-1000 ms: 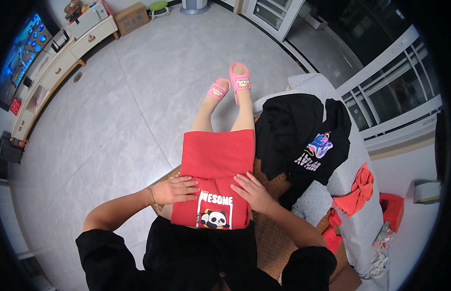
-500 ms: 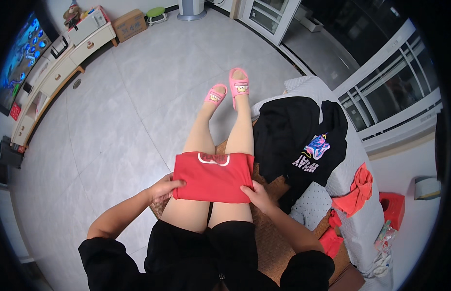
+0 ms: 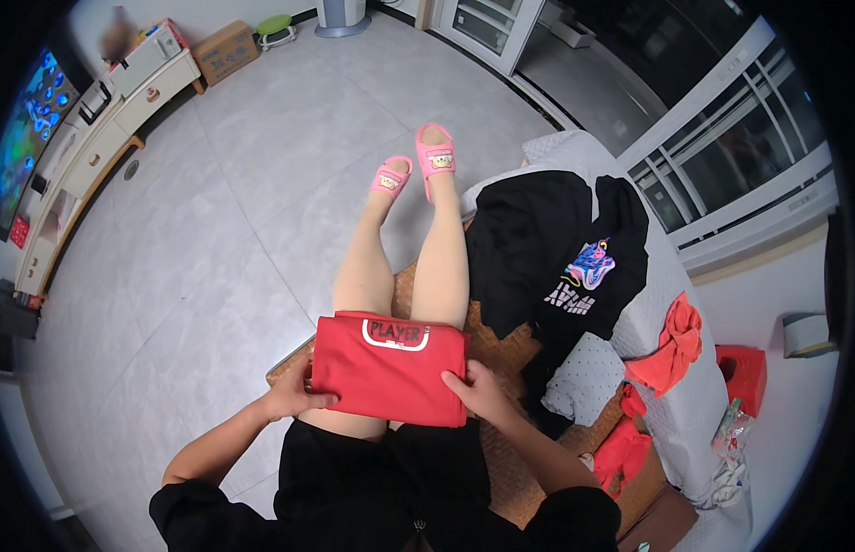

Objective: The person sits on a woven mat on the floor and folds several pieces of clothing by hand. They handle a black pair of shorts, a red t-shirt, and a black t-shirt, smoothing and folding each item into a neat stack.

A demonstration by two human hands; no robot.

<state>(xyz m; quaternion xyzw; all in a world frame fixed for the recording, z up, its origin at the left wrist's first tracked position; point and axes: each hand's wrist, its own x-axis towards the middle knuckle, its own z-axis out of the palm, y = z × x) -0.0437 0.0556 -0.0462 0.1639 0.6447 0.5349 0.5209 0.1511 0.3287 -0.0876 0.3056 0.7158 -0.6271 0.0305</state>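
Observation:
A red garment (image 3: 386, 382), folded into a rectangle with a white-outlined print along its far edge, lies across my thighs. My left hand (image 3: 297, 394) grips its left edge, thumb on top and fingers underneath. At the opposite edge my right hand (image 3: 475, 390) holds it the same way, its fingers partly hidden below the cloth. Which kind of garment it is, the folds do not show.
To my right, a black garment with a colourful print (image 3: 588, 267) is spread on the covered seat. Beyond it lie a coral-red cloth (image 3: 671, 345), a dotted white cloth (image 3: 584, 379) and a red box (image 3: 742, 377). A long TV cabinet (image 3: 137, 110) stands at far left.
The red garment has been drawn toward me along my thighs, with both hands still on it. More of its print now shows at the far edge.

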